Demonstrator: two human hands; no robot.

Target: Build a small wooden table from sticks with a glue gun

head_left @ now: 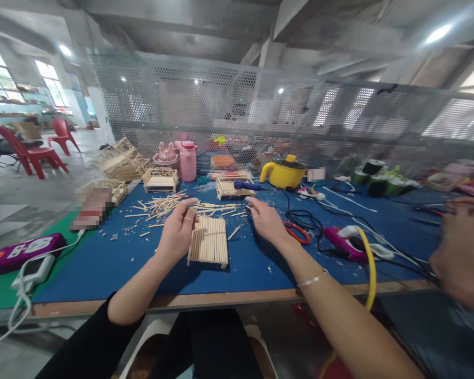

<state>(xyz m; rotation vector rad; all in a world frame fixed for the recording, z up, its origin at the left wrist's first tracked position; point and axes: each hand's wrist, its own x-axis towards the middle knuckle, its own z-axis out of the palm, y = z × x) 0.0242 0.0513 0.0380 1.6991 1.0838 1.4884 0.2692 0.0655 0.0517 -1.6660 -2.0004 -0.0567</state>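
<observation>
My left hand is closed at the left edge of a small panel of pale wooden sticks, with its fingers curled against the far left corner. The panel has short stubs at its near corners and casts a shadow on the blue mat. To the right of it, my right hand is held above the mat, thumb and fingers pinched together. Something small and dark shows at those fingertips, too small to name. Beyond the right hand, a blue glue gun rests across a small stick-built bed frame.
Loose sticks litter the blue mat. Behind stand a pink jug and a yellow pot. Cables, red-handled scissors and a purple power strip lie right. Another person's hand is at far right.
</observation>
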